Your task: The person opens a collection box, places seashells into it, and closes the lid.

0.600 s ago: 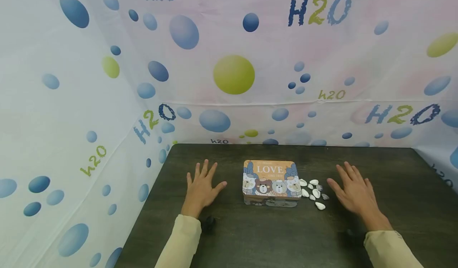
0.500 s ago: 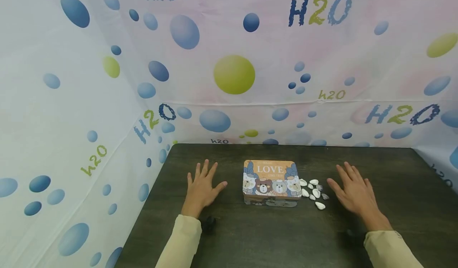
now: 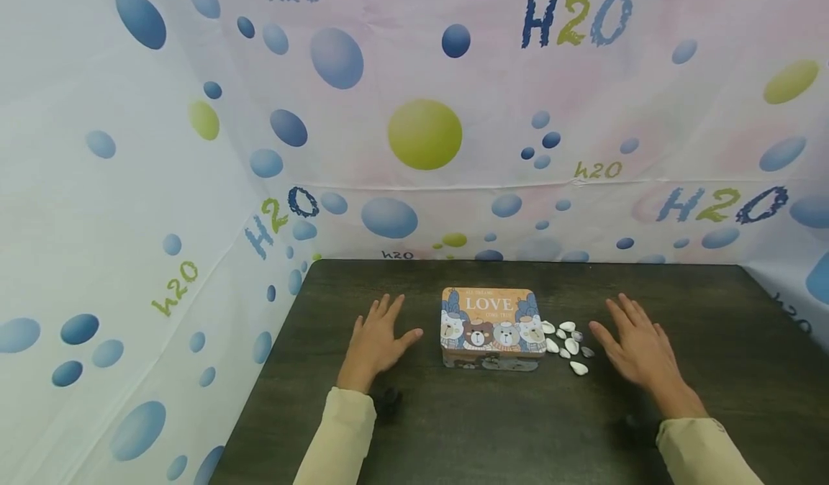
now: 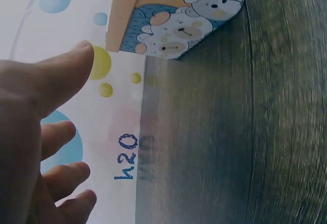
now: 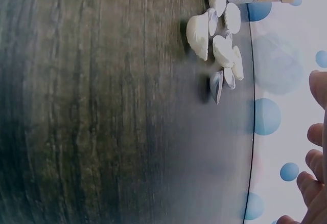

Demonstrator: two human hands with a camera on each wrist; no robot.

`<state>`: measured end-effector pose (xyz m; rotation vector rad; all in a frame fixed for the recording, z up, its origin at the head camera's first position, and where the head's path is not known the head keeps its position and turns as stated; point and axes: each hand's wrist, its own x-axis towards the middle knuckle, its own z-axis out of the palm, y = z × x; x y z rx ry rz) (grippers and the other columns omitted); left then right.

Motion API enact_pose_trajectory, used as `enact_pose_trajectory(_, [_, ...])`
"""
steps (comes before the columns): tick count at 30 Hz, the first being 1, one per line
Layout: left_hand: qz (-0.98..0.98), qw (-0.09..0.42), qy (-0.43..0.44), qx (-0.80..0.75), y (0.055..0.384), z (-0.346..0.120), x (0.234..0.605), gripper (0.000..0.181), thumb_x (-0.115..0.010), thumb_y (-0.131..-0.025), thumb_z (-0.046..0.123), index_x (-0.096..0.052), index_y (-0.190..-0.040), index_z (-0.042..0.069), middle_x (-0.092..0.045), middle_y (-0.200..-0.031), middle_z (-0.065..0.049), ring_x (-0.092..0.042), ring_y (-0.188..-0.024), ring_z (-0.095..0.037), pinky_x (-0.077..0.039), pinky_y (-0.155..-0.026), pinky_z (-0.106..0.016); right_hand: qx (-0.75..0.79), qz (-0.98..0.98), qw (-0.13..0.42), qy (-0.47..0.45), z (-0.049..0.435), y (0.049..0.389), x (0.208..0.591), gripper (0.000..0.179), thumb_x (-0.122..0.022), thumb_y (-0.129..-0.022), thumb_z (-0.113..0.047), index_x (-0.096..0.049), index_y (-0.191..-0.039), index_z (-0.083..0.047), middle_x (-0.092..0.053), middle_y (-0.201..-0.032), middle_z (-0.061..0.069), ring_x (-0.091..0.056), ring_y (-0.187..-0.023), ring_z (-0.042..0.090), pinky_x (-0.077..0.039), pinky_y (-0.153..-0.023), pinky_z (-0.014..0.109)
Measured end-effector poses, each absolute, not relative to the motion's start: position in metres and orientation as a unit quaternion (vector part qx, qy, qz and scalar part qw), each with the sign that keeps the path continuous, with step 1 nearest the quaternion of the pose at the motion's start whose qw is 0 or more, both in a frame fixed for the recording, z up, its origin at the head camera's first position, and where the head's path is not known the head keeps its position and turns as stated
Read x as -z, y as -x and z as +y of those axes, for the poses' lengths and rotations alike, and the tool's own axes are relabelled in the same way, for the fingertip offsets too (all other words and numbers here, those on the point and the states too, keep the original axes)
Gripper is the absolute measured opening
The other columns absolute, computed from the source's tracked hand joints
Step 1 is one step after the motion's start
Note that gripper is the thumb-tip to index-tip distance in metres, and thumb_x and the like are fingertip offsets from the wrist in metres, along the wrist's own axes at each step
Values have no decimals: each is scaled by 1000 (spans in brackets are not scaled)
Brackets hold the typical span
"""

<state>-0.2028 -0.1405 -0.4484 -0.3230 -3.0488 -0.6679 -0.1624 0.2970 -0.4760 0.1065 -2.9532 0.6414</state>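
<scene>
A rectangular tin box (image 3: pixel 492 327) with cartoon bears and the word LOVE on its lid sits closed on the dark table. Just right of it lies a loose group of small seashells (image 3: pixel 571 345), mostly white with a few greyish ones. My left hand (image 3: pixel 376 345) is left of the tin, fingers spread and thumb toward it, holding nothing. To the right of the shells, my right hand (image 3: pixel 641 348) also has its fingers extended and holds nothing. The left wrist view shows the tin's corner (image 4: pixel 179 29) beyond the thumb; in the right wrist view the shells (image 5: pixel 223 50) lie beside the tin's edge.
The dark wood-grain table (image 3: pixel 492 434) reaches back to a white curtain (image 3: pixel 505 111) printed with blue and green dots and H2O lettering. More of this curtain hangs along the left side.
My left hand has moved slightly right, closer to the tin, and its fingers have drawn nearer together. My right hand stays nearly where it was. The head view has shifted a little.
</scene>
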Motion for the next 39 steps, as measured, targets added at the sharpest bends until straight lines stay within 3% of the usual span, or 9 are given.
enact_pose_trajectory(15, [-966, -12, 115, 232, 200, -119, 452, 78, -67, -92, 53, -41, -154, 13, -39, -154, -18, -35, -141, -39, -30, -108, -63, -213, -974, 63, -34, 299, 153, 475, 74, -37, -108, -48, -32, -147, 13, -20, -154, 36, -19, -139, 56, -15, -103, 75])
enact_pose_trajectory(39, [-945, -41, 121, 302, 183, -110, 469, 80, -69, -91, 52, -39, -155, 12, -39, -154, -17, -39, -138, -40, -34, -106, -60, -234, -967, 87, -49, 272, 135, 476, 66, -49, -106, -40, -41, -144, 12, -31, -149, 37, -27, -137, 56, -24, -102, 72])
